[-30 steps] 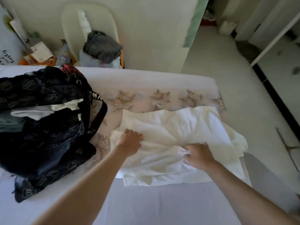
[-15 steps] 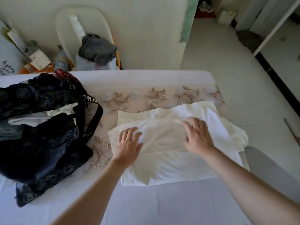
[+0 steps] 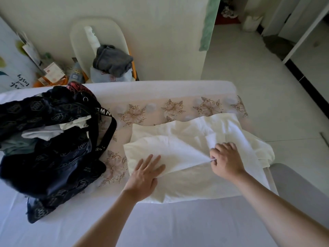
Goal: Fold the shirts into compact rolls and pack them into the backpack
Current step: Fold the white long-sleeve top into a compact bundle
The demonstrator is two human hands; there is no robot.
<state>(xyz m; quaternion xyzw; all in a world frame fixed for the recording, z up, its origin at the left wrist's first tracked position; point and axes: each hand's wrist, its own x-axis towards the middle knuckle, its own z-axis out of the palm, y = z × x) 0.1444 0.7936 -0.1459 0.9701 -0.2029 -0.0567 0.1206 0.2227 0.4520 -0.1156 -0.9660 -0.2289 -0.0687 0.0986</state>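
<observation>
**Cream shirt half-folded on the bed, one hand pinning, one pinching**

Nearest the camera, a bare stretch of the bed (image 3: 160, 225) runs up to the near hem of the cream shirt (image 3: 178, 152), which lies spread across the bed's right end. The left hand (image 3: 144, 177) lies flat on the shirt's near-left part, fingers straight and slightly spread, pressing the cloth down and gripping nothing. The right hand (image 3: 226, 161), at the shirt's middle right, has its fingers curled and pinches the edge of a folded-over layer, which rises in a taut ridge towards it.

The cloth looks thin, light and limp. It will probably slide over itself and lose a crease unless held down, so it is best taken at a folded edge or hem, with the other palm anchoring. Its far-right side spills over the edge of the bed and may drag.

Left of the shirt sits the dark patterned backpack (image 3: 53, 157), mouth open, with pale folded clothes (image 3: 53, 131) showing inside. Beyond the shirt lies an embroidered floral runner (image 3: 135, 114); further off stands a chair (image 3: 80, 32) holding a grey garment (image 3: 112, 59).
</observation>
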